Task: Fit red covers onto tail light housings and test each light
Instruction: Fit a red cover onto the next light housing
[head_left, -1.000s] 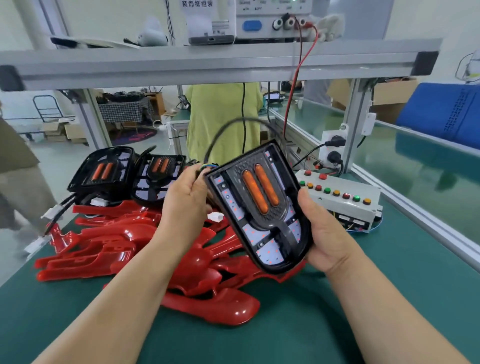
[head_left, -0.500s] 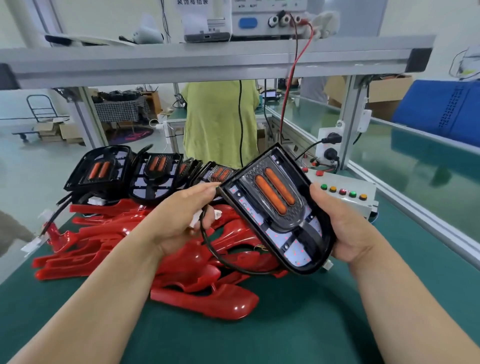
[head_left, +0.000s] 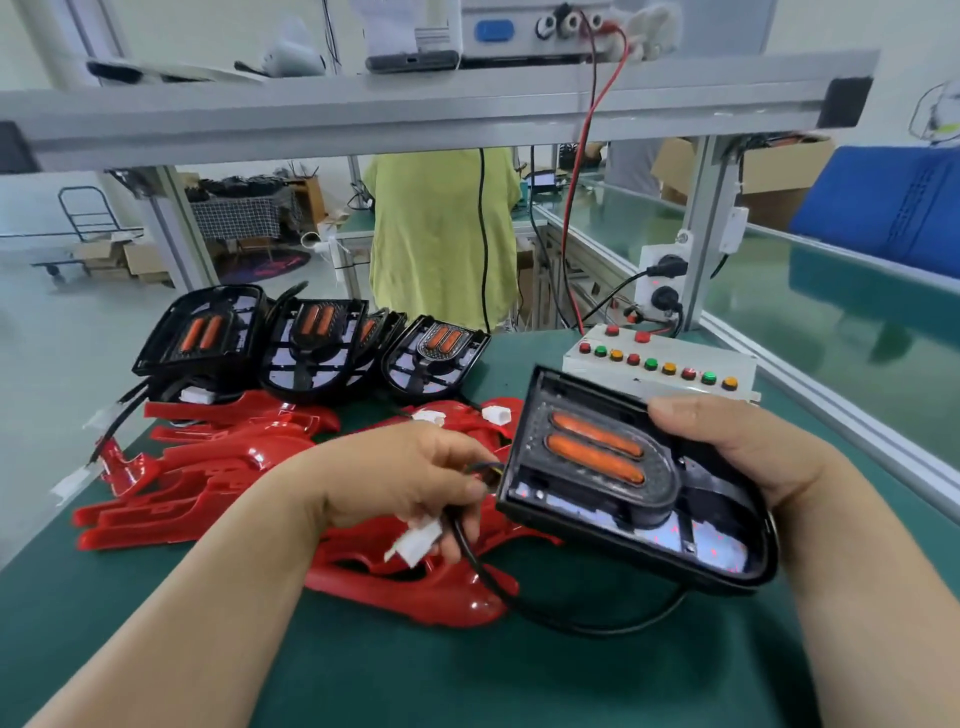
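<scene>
Now your left grip (head_left: 405, 483) pinched the connector (head_left: 415, 540); your right grip (head_left: 737, 457) clasped the newly lowered housing (head_left: 613, 493) at three o'clock, seemingly test-ready.

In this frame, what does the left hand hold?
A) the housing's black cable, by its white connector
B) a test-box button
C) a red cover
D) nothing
A: the left hand curls round the black cable beside the white connector; the right hand grips the housing.
</scene>
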